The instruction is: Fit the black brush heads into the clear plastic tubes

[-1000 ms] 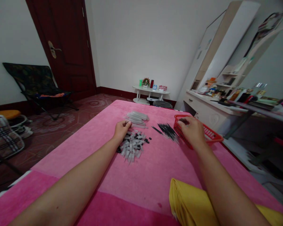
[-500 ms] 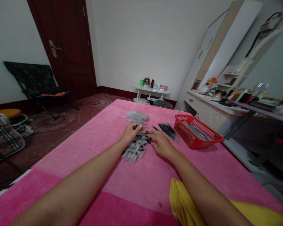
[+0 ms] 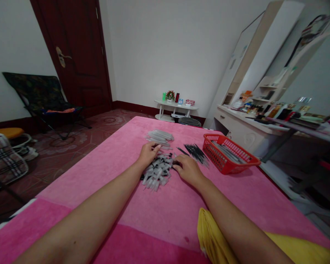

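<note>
A heap of small translucent caps with black parts [image 3: 156, 174] lies in the middle of the pink cloth. At its upper left edge is my left hand [image 3: 148, 153], thumb and fingers drawn together; what they pinch is too small to make out. My right hand [image 3: 189, 169] rests at the heap's right edge, its fingers curled in around a small dark piece I cannot name. Beyond my left hand lies a stack of clear slim tubes [image 3: 160, 136]. Several thin rods with black ends [image 3: 195, 153] lie beyond my right hand.
A red plastic basket [image 3: 224, 168] with grey slim sticks [image 3: 228, 153] stands to the right on the pink cloth [image 3: 99, 183]. Yellow fabric [image 3: 214, 234] lies under my right forearm. A cluttered dressing table [image 3: 242, 119] stands at the right, a folding chair [image 3: 41, 93] at the left.
My left hand has shifted slightly left and away from the heap's middle. My right hand has drawn back to the right, its fingers now more curled.
</note>
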`<move>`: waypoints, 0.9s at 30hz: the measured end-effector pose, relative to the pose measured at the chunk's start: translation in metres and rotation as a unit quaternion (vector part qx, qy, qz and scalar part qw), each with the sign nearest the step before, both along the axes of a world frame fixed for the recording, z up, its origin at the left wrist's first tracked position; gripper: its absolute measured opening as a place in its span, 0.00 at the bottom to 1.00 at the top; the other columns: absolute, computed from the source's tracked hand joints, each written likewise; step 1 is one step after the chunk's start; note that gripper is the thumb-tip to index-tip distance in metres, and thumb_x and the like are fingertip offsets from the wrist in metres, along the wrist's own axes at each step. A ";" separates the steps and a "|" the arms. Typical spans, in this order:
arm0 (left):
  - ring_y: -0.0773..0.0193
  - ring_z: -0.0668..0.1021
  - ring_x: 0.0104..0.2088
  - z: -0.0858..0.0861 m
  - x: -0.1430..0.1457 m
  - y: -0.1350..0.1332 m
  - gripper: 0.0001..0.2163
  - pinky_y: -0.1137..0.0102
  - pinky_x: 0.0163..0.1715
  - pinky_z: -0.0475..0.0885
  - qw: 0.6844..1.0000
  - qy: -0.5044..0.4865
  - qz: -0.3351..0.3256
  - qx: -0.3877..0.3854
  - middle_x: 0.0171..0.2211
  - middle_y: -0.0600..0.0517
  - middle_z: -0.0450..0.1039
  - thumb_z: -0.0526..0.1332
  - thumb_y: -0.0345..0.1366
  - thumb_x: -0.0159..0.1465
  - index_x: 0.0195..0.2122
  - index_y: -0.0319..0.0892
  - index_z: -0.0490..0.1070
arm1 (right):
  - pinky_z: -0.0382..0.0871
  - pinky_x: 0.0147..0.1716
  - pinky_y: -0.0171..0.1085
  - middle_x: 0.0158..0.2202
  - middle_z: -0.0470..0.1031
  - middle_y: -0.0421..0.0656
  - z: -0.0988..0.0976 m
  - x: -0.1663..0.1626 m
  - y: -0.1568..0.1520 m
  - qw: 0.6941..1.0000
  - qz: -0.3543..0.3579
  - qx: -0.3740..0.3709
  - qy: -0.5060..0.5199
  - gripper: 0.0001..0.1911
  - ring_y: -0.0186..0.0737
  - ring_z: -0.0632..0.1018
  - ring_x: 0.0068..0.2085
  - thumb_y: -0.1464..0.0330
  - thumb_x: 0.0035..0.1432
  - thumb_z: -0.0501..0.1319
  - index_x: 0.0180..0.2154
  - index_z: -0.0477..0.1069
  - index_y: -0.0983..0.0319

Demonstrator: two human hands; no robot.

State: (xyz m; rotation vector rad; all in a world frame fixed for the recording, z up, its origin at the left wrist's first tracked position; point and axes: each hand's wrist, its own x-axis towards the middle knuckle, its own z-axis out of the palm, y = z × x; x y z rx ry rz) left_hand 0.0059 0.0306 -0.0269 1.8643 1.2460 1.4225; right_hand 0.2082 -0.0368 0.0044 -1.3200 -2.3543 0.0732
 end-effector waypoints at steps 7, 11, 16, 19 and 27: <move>0.58 0.72 0.50 -0.005 -0.015 0.016 0.15 0.63 0.53 0.65 0.973 0.216 0.030 0.074 0.48 0.46 0.73 0.56 0.33 0.60 0.47 0.40 0.73 | 0.62 0.38 0.33 0.35 0.74 0.43 -0.002 0.000 0.002 1.000 0.001 0.007 0.007 0.03 0.37 0.72 0.38 0.70 0.54 0.61 0.33 0.73 0.62; 0.60 0.73 0.46 -0.002 -0.013 0.012 0.13 0.66 0.49 0.66 0.952 0.294 0.013 0.083 0.44 0.49 0.75 0.56 0.30 0.58 0.42 0.43 0.76 | 0.62 0.38 0.33 0.34 0.74 0.43 -0.002 0.000 0.002 1.000 0.005 0.011 0.012 0.03 0.36 0.72 0.38 0.71 0.54 0.61 0.33 0.73 0.62; 0.60 0.73 0.41 0.004 -0.008 0.006 0.10 0.68 0.43 0.67 0.934 0.347 0.038 0.077 0.37 0.49 0.74 0.58 0.29 0.56 0.36 0.45 0.78 | 0.62 0.37 0.33 0.34 0.74 0.43 -0.001 0.000 0.001 1.000 0.002 0.013 0.008 0.03 0.36 0.72 0.37 0.72 0.54 0.60 0.33 0.73 0.62; 0.59 0.72 0.42 0.006 -0.007 0.003 0.10 0.68 0.43 0.67 0.926 0.367 0.062 0.065 0.38 0.49 0.73 0.59 0.30 0.56 0.36 0.46 0.78 | 0.62 0.37 0.33 0.34 0.74 0.43 -0.001 0.000 0.001 1.000 -0.010 0.011 0.007 0.03 0.37 0.73 0.38 0.71 0.54 0.61 0.33 0.73 0.62; 0.59 0.73 0.42 0.013 -0.005 -0.005 0.08 0.69 0.41 0.67 0.918 0.384 0.089 0.042 0.37 0.48 0.73 0.59 0.32 0.57 0.35 0.44 0.76 | 0.62 0.42 0.34 0.39 0.74 0.44 -0.004 0.003 0.004 0.999 -0.032 0.028 0.029 0.08 0.38 0.71 0.42 0.72 0.56 0.58 0.39 0.73 0.62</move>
